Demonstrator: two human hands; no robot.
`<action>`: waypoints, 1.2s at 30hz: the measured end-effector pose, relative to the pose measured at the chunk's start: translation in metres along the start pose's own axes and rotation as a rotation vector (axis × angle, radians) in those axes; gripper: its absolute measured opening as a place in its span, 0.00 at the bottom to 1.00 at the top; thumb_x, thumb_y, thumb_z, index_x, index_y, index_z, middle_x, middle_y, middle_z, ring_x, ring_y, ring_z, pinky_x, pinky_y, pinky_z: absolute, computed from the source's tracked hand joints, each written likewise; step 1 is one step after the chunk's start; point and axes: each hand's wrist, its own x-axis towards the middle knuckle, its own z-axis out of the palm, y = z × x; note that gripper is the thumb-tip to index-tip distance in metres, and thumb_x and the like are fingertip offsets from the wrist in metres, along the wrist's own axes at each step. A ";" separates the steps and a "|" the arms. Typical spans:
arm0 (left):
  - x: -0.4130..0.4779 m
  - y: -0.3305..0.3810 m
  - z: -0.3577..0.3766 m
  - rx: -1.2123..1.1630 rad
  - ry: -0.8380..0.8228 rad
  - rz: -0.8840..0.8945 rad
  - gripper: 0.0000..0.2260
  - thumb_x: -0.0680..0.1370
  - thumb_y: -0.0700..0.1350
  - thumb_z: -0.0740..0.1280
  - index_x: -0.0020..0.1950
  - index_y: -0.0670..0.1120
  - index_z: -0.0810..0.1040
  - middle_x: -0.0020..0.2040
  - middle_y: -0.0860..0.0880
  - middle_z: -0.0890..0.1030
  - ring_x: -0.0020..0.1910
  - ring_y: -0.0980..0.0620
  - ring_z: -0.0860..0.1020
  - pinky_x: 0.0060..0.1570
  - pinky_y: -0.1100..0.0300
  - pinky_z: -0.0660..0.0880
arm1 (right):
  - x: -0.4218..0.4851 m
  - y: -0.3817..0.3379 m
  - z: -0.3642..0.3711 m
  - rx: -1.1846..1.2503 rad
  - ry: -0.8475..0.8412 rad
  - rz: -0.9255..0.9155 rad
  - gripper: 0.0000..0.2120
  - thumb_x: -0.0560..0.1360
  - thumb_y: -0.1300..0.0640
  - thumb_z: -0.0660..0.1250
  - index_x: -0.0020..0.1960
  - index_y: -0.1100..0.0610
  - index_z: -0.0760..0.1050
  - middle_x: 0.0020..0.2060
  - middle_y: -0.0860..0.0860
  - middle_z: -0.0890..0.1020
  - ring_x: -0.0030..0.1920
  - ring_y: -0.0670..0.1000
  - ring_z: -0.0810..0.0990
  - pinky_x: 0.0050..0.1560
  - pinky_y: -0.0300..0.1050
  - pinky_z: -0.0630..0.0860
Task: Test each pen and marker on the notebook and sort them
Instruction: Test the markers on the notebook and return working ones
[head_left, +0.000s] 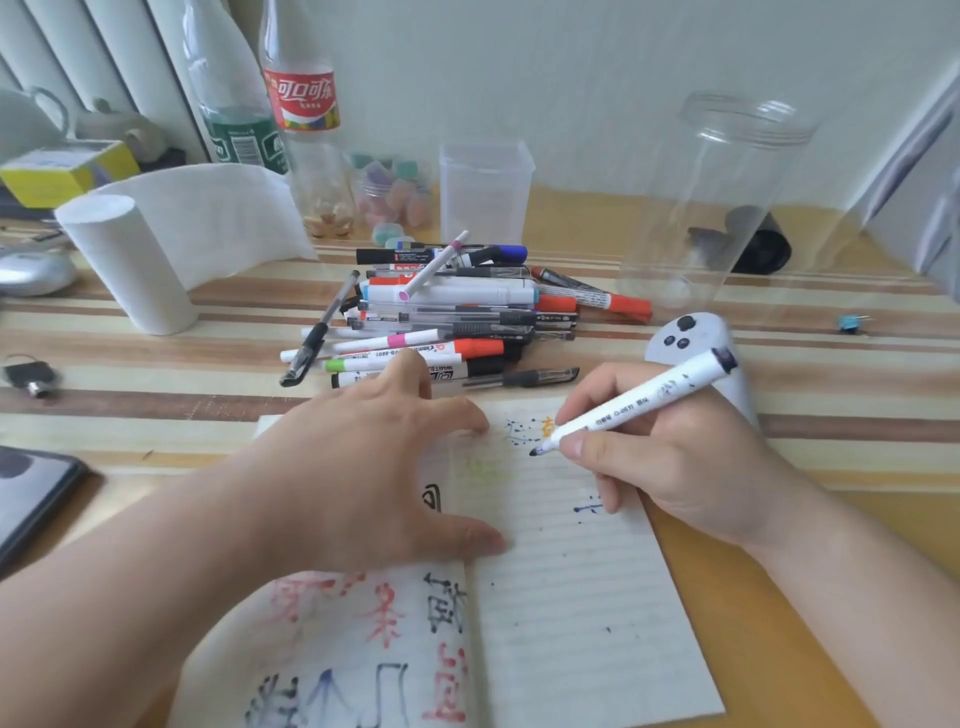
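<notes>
An open lined notebook (571, 597) lies on the striped table in front of me. My left hand (363, 467) rests flat on its left page with fingers spread, holding it down. My right hand (675, 467) grips a white marker (639, 402) with a dark tip, and the tip touches the right page beside blue and orange ink marks. A pile of pens and markers (447, 312) lies just beyond the notebook.
A square clear container (485, 192) and a tall round clear jar (722, 208) stand behind the pile. Two bottles (306, 114), a paper roll (124, 260), a small jar of erasers (395, 192), a white controller (696, 348), keys (31, 376) and a dark tablet (31, 493) surround the work area.
</notes>
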 end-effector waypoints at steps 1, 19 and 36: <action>0.001 0.000 0.000 0.001 -0.004 0.007 0.40 0.61 0.84 0.59 0.70 0.73 0.57 0.59 0.60 0.59 0.53 0.56 0.67 0.53 0.56 0.70 | 0.000 0.000 0.002 -0.023 0.003 -0.005 0.04 0.69 0.58 0.72 0.41 0.58 0.79 0.25 0.54 0.76 0.24 0.54 0.76 0.27 0.44 0.72; 0.009 -0.001 0.006 -0.034 0.041 -0.041 0.42 0.57 0.85 0.57 0.69 0.70 0.64 0.55 0.60 0.62 0.49 0.56 0.69 0.51 0.56 0.72 | 0.008 0.007 0.006 -0.007 0.024 0.066 0.04 0.69 0.58 0.71 0.38 0.58 0.77 0.25 0.58 0.73 0.21 0.54 0.71 0.22 0.45 0.68; 0.010 -0.003 0.012 -0.095 0.088 0.075 0.39 0.58 0.84 0.57 0.67 0.75 0.69 0.62 0.69 0.61 0.61 0.62 0.67 0.57 0.58 0.72 | 0.003 0.002 0.008 -0.090 -0.044 0.051 0.07 0.74 0.60 0.76 0.39 0.56 0.79 0.27 0.51 0.79 0.23 0.52 0.74 0.25 0.44 0.71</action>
